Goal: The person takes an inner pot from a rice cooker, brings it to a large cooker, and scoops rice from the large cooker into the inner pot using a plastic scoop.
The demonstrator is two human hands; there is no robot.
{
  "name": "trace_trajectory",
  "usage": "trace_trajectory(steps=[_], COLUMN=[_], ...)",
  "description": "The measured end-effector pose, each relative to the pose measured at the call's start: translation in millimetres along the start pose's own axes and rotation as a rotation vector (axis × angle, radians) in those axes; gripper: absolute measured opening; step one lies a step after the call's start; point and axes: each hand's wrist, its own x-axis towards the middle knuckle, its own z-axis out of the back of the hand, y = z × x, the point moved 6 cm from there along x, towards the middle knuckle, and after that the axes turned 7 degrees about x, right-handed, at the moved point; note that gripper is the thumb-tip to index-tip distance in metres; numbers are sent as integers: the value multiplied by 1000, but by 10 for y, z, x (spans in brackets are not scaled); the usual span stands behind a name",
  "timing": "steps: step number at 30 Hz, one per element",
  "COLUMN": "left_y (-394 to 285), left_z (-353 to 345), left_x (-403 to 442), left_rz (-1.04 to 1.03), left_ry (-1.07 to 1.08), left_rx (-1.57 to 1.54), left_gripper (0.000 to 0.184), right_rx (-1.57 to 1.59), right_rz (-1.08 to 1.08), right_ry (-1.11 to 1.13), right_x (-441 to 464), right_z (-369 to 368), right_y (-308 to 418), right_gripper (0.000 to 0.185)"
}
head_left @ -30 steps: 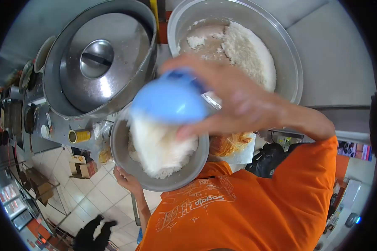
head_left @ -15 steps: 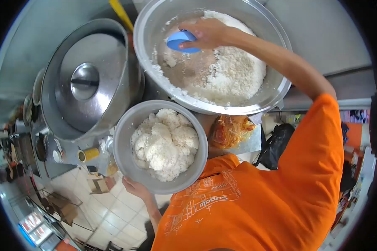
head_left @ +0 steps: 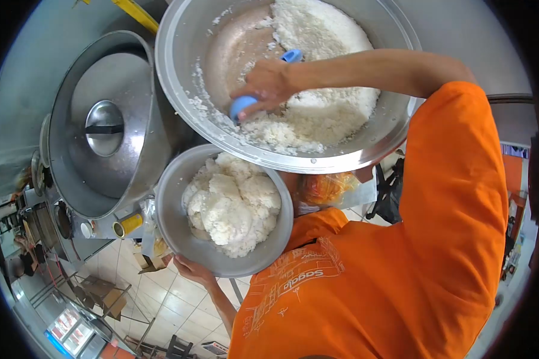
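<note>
My right hand (head_left: pixel 266 85) is wrapped round a blue scoop (head_left: pixel 243 107), whose handle end shows past the wrist. It is inside a wide metal basin (head_left: pixel 185 113), low over the cooked white rice (head_left: pixel 329 107) by the near wall. Rice covers the right side of the basin, while much of the bottom at the left is bare. My left hand (head_left: pixel 194 270) grips the lower left side of a grey bowl (head_left: pixel 169 224), its fingers partly hidden underneath. Heaped in this bowl is a mound of white rice (head_left: pixel 227 209), close below the basin's rim.
At the left stands a large metal pot (head_left: pixel 60 149) with a lid (head_left: pixel 123 72) sunk inside it. A yellow roll (head_left: pixel 127 225) lies on the counter. Plastic-wrapped orange food (head_left: pixel 326 187) is under the basin's near edge. A black bag (head_left: pixel 389 194) hangs at the right.
My right hand has moved the blue scoop from the far part of the basin towards its near wall. My view has shifted slightly; my left hand stays at the bowl.
</note>
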Motion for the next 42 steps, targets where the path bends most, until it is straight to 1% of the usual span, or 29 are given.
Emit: trace_trajectory(steps=[1, 3, 4, 6, 7, 9, 10, 12, 13, 15, 16, 19, 20, 21, 23, 24, 26, 27, 28, 29, 31, 33, 34, 36, 37, 38, 39, 40, 42], left_y=[2, -99, -140, -186, -95, 112, 58, -144, -216, -320, -327, -320, -276, -228, -93, -5, 179, 194, 71, 131, 339, 328, 288, 118, 21, -33, -57, -83, -118], left_z=[-26, -11, -21, -9, 3, 1, 9, 19, 17, 29, 31, 37, 41, 46, 34, 18, -15, -15, -3, -30, -26, 16, 5, 17, 36, 49, 61, 58, 55], left_x=[-11, -26, -33, -43, -18, 67, 51, 9, -10, -52, -66, -61, -46, -29, 2, 26, 78, 113, 58, 99, 167, 151, 120, 48, 28, 12, 1, -1, -4], left_rz=[5, -66, -61, -32, -29, -52, -49, -114, -107, -97, -96, -109, -108, -108, -97, -75, -124, -157, -73, -81, -155, -144, -147, -119, -127, -136, -119, -106, -88], left_ry=[12, -103, -100, -77, -78, -74, -80, -105, -109, -138, -133, -122, -115, -109, -107, -107, -120, -147, -101, -104, -174, -186, -173, -183, -182, -164, -158, -138, -135], left_rx=[-3, -102, -108, -78, -81, -81, -87, -42, -48, -52, -58, -62, -44, -25, -55, -77, -102, -126, -66, -67, -82, -56, -31, -43, -53, -45, -48, -70, -58], left_gripper=[49, 47, 47, 48, 48, 44, 44, 44, 44, 42, 42, 41, 41, 41, 42, 43, 44, 46, 47, 47, 47, 46, 46, 45, 45, 44, 44, 44, 45], right_rx=[0, 33, 29, 129, 125, 290, 281, 508, 499, 681, 677, 893, 853, 821, 948, 988, 758, 640, 371, 368, 348, 298, 204, 68, 13, 91, -112, -201, -287], right_rz=[-9, -39, -42, -117, -117, -231, -227, -483, -480, -452, -458, -833, -801, -651, -267, -181, 82, 154, 191, 192, 248, 242, 151, 89, -92, -312, -444, -616, -817], right_ry=[9, 184, 190, 173, 176, 239, 240, 275, 280, 224, 224, 141, 25, -127, -256, -335, -475, -468, -433, -442, -460, -512, -513, -686, -581, -422, -403, -244, -40], right_x=[-159, -471, -554, -685, -749, -877, -940, -1124, -1198, -1350, -1395, -1630, -1634, -1578, -1392, -1287, -1104, -1019, -947, -918, -901, -948, -998, -1195, -1283, -1387, -1548, -1690, -2003], right_z=[-20, -131, -124, -92, -62, -27, -11, -35, 17, 242, 359, 714, 891, 969, 1169, 1142, 1109, 1056, 1015, 1012, 1088, 1230, 1314, 1423, 1419, 1404, 1338, 1242, 1014], right_y=[68, 146, 196, 259, 304, 304, 293, 128, 132, 268, 352, 567, 708, 800, 1176, 1364, 1761, 1943, 2131, 2193, 2272, 2265, 2159, 1742, 1471, 1188, 941, 665, 204], right_gripper=[68, 67, 67, 66, 66, 70, 70, 92, 92, 89, 89, 100, 101, 94, 71, 60, 67, 70, 72, 72, 72, 69, 66, 58, 54, 45, 45, 51, 58])
